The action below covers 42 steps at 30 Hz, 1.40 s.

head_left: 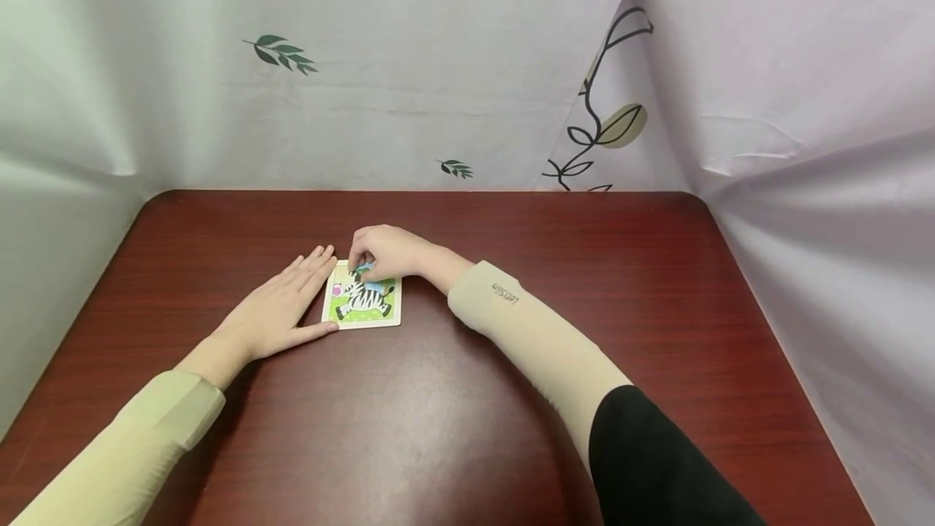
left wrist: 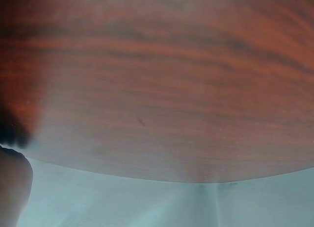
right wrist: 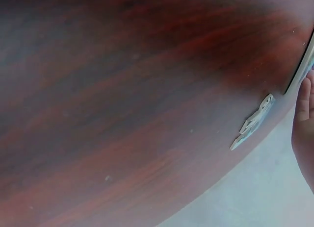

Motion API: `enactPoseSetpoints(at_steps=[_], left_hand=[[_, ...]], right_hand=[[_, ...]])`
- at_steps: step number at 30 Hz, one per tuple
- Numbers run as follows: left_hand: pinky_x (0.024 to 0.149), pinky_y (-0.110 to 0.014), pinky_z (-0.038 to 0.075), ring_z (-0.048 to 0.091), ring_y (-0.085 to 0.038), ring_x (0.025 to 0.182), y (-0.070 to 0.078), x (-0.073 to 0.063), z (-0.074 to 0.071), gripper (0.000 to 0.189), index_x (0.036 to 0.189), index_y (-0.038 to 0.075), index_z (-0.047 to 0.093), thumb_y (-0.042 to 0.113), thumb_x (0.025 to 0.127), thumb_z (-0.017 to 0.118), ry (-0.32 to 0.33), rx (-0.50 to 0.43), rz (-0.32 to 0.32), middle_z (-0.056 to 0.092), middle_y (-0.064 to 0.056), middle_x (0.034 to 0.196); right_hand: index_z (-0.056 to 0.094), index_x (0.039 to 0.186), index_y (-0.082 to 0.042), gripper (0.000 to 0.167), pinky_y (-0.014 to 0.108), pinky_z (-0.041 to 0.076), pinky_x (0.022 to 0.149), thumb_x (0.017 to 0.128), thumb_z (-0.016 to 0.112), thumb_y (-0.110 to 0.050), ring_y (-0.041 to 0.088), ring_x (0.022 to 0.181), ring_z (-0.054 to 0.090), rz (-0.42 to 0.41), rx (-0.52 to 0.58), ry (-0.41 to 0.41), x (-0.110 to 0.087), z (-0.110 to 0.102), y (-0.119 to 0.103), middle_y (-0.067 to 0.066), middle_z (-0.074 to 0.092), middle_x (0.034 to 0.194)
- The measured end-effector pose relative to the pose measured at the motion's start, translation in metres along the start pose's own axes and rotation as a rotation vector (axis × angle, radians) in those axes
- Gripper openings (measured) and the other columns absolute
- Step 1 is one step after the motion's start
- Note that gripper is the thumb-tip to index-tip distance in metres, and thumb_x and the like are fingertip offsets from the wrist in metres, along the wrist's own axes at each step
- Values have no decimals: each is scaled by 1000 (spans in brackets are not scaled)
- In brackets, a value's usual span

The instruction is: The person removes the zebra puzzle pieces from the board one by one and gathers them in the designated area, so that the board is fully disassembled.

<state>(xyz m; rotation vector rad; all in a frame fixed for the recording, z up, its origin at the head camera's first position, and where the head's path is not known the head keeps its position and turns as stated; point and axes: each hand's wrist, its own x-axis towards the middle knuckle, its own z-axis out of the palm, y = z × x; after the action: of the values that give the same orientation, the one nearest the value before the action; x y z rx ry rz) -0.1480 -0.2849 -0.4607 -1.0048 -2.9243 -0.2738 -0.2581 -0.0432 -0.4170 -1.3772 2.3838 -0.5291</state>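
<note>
A small square zebra puzzle (head_left: pixel 361 316) with a white border and a green ground lies flat on the table. My left hand (head_left: pixel 281 311) rests flat beside it, fingers straight along its left edge and thumb at the near left corner. Over the puzzle's far part, my right hand (head_left: pixel 390 252) curls its thumb and forefinger around a small blue-green puzzle piece (head_left: pixel 364 267), mostly hidden by the fingers. The right wrist view catches only the edge of this hand (right wrist: pixel 305 124) beside the board's rim (right wrist: pixel 300 72).
Thin loose puzzle pieces (right wrist: pixel 254 123) lie on the table near the board in the right wrist view; the right hand hides that spot from the head view. The dark red wooden table (head_left: pixel 453 396) is bordered by pale hanging cloth (head_left: pixel 409 63) with leaf prints.
</note>
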Motion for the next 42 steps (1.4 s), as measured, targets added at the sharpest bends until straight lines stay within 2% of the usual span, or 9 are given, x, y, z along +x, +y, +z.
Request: enactPoseSetpoints(at_steps=[18,23,34,42], left_hand=[[137,-26,-1,24,-36,164,1,-1,3,100,165,-5,26,54,97,70,4,11,7,26,-23,174],[137,-24,-3,23,-36,165,1,-1,2,100,166,-4,25,55,98,69,-3,13,3,25,-23,175],[137,-25,-1,23,-35,165,0,0,2,100,166,-4,26,54,97,70,4,8,6,26,-23,175],[136,-22,-4,22,-35,165,0,0,1,100,166,-3,25,55,98,70,-5,4,-4,25,-22,175]], right_hand=[[75,123,-6,25,17,46,94,98,74,-11,16,107,58,23,81,-73,1,0,0,11,65,120],[74,122,-8,25,18,47,97,98,76,-12,17,110,59,25,73,-58,0,-1,0,10,65,124],[77,120,-14,26,18,50,92,94,83,-18,15,106,64,46,44,-11,-1,0,1,5,68,119],[77,120,-13,28,16,49,91,93,84,-16,16,105,63,73,103,35,-2,5,2,6,69,117]])
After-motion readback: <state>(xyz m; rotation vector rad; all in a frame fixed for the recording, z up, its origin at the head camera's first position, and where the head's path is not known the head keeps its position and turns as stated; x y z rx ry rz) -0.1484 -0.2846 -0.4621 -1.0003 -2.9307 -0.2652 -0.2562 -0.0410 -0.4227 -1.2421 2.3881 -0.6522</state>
